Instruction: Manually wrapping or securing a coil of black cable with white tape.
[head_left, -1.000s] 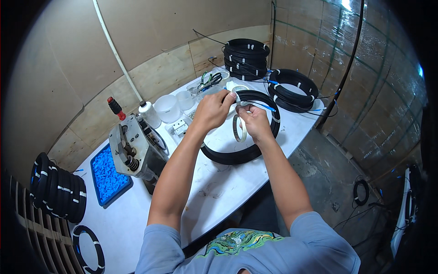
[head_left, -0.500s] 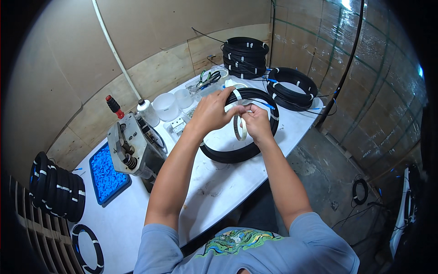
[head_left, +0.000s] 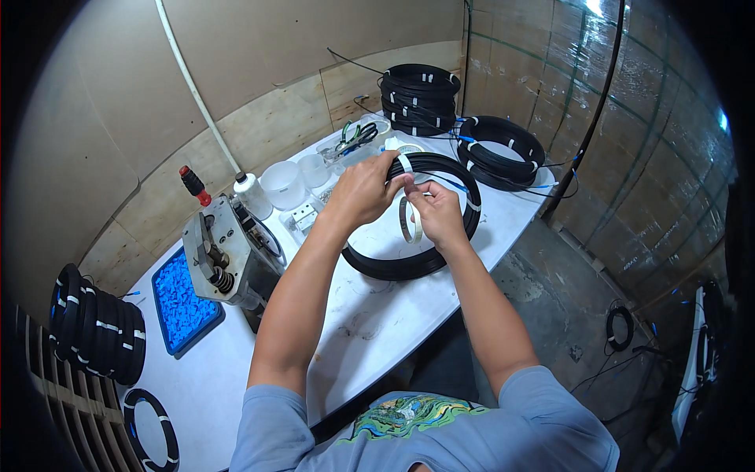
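Note:
A coil of black cable (head_left: 395,268) stands tilted over the white table in front of me, bound with white tape bands. My left hand (head_left: 363,191) is closed round its upper left part, beside one white tape band (head_left: 405,163). Inside the ring, my right hand (head_left: 437,214) pinches close to the left fingertips, with a narrow tape roll (head_left: 404,223) hanging at its fingers. What lies between the fingertips of both hands is too small to make out. A blue connector on a cable end (head_left: 461,187) shows at the coil's upper right.
Stacked black coils (head_left: 421,98) and another coil pile (head_left: 503,153) stand at the back right. To my left are a metal press (head_left: 228,252), a tray of small blue parts (head_left: 187,303) and more coils (head_left: 98,326). Clear tubs (head_left: 285,186) and pliers (head_left: 360,135) lie behind the hands.
My right hand and the tape roll have shifted slightly left, toward the white band. My left thumb has drawn back to the left; the left hand keeps its hold on the coil.

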Demonstrator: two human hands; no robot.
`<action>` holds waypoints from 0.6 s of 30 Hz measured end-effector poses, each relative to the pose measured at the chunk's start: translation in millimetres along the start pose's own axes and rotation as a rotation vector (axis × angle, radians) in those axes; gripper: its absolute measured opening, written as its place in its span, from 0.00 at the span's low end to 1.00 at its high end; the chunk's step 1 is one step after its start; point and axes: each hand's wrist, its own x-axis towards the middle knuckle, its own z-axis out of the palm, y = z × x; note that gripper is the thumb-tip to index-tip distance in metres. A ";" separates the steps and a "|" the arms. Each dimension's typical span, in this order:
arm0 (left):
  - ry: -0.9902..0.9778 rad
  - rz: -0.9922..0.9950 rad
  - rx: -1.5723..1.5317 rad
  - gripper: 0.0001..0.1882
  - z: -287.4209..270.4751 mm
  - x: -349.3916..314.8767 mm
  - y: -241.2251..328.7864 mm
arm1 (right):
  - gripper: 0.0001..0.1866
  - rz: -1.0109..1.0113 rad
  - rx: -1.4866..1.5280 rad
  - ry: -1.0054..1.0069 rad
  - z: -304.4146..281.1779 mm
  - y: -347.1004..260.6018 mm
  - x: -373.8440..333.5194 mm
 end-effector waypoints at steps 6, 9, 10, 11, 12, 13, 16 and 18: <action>-0.062 -0.058 -0.099 0.26 -5.7 -1.2 3.5 | 0.09 -0.012 -0.036 0.007 2.9 2.3 19.5; -0.053 -0.062 -0.078 0.23 -5.3 -2.3 2.5 | 0.06 -0.059 -0.064 0.011 5.3 5.5 23.8; -0.044 -0.052 -0.057 0.22 -4.6 -2.4 2.8 | 0.06 -0.062 -0.059 0.003 5.4 5.6 24.2; -0.043 -0.052 -0.057 0.22 -1.3 -2.1 0.7 | 0.06 -0.064 -0.059 0.003 4.1 9.4 26.8; 0.003 -0.023 -0.003 0.21 1.7 -1.4 -0.3 | 0.06 -0.134 -0.073 0.000 3.2 10.4 28.5; 0.048 0.005 0.050 0.20 4.5 -0.5 -1.2 | 0.07 -0.204 -0.086 -0.002 1.4 11.3 29.9; 0.140 0.069 0.066 0.17 9.8 -3.3 0.4 | 0.10 -0.071 -0.208 -0.036 -2.9 -0.5 15.5; 0.148 0.062 0.075 0.17 14.0 -3.7 -3.6 | 0.17 -0.091 -0.189 -0.054 -10.7 10.8 2.0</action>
